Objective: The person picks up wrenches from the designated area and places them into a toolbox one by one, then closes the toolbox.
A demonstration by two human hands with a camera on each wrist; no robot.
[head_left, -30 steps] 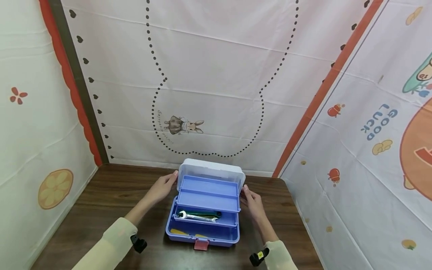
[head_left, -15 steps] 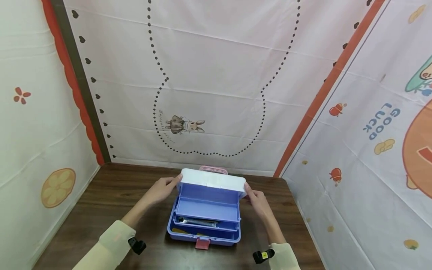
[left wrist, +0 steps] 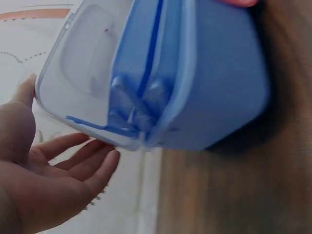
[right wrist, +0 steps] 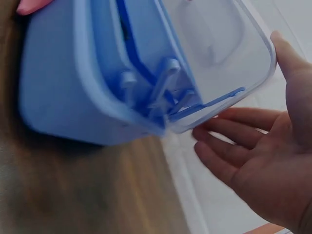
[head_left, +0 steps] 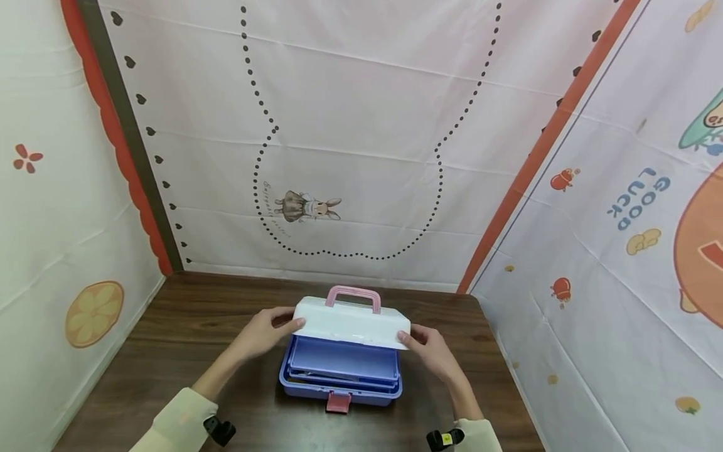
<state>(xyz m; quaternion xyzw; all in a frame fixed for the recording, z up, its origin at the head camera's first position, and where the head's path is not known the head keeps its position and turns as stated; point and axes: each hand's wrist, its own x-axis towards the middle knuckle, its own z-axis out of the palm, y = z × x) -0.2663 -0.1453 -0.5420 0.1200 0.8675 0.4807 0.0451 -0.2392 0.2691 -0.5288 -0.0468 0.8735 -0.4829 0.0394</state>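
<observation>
A blue plastic toolbox sits on the table, its translucent white lid partway down over it. On top of the lid a pink handle stands up, and a pink latch hangs at the box's front. My left hand holds the lid's left end, thumb at the rim and fingers along the outside. At the right end my right hand holds it the same way. Inside, the blue trays are folding inward on their hinge arms. The tools in them are mostly hidden.
The dark wooden table is enclosed by printed cloth at the back and both sides. Small black cameras, the left one and the right one, sit on the wrists.
Both hands have swung the lid forward and down, and the handle has come into view. The trays have folded back into the box, covering the wrenches that showed earlier.
</observation>
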